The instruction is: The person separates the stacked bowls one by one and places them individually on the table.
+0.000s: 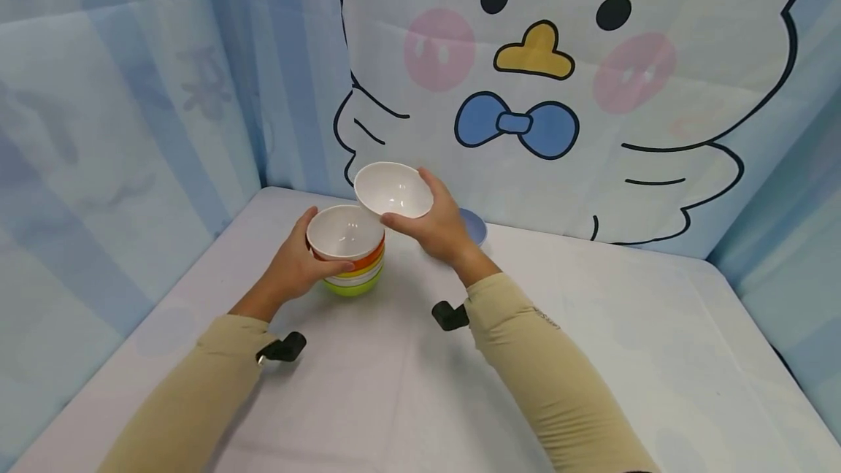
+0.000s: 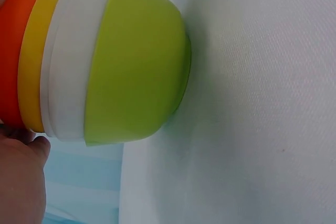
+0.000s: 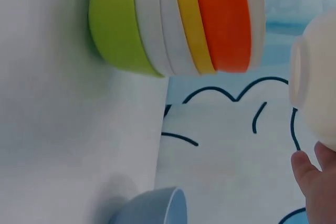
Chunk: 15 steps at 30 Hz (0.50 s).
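A stack of nested bowls (image 1: 368,268) stands on the left part of the table, lime green (image 2: 139,66) at the bottom, then white, yellow and orange (image 3: 223,19). A white bowl (image 1: 344,232) sits at its top. My left hand (image 1: 293,261) grips the stack near its upper rims, thumb across the front and fingers at the far left side. Above and right of the stack, my right hand (image 1: 436,221) holds another white bowl (image 1: 392,188) by its side. That bowl is tilted, its inside facing the head camera, and apart from the stack in the right wrist view.
A blue bowl (image 1: 474,228) stands at the back of the white-covered table (image 1: 591,356), partly behind my right hand. Curtains (image 1: 131,130) close off the back and sides, the rear one printed with a cartoon bird. A dark wrist device (image 1: 450,316) sits at each cuff.
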Each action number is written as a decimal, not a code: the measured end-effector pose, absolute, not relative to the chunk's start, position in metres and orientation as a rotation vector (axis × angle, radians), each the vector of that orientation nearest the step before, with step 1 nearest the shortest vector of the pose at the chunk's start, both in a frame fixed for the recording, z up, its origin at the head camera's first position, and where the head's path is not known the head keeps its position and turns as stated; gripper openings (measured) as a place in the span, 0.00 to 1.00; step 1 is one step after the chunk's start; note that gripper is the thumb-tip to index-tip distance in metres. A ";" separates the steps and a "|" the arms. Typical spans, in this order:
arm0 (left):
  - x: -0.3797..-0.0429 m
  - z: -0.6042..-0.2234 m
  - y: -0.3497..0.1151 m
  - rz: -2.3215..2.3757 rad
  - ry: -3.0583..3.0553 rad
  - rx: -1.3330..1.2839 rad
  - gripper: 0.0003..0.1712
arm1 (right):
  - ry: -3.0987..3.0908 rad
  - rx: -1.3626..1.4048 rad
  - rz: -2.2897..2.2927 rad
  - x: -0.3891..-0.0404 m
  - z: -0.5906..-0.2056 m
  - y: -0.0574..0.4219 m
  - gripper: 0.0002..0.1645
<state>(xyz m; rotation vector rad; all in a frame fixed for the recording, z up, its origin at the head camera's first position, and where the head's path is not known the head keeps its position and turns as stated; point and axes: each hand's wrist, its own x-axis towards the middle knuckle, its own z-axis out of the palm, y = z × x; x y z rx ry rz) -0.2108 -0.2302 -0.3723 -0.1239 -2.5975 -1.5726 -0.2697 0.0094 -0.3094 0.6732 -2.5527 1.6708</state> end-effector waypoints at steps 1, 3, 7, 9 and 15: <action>-0.211 -0.372 -0.230 -1.570 -2.599 -0.120 0.69 | -2.555 0.663 1.672 -0.270 -0.309 0.012 0.61; -0.211 -0.372 -0.231 -1.565 -2.601 -0.111 0.70 | -2.563 0.633 1.668 -0.271 -0.310 0.017 0.61; -0.211 -0.371 -0.231 -1.557 -2.600 -0.104 0.70 | -2.565 0.576 1.638 -0.274 -0.312 0.029 0.61; -0.211 -0.371 -0.230 -1.554 -2.600 -0.101 0.71 | -2.569 0.547 1.614 -0.275 -0.313 0.034 0.62; -0.211 -0.372 -0.229 -1.568 -2.601 -0.077 0.71 | -2.563 0.483 1.580 -0.279 -0.319 0.057 0.63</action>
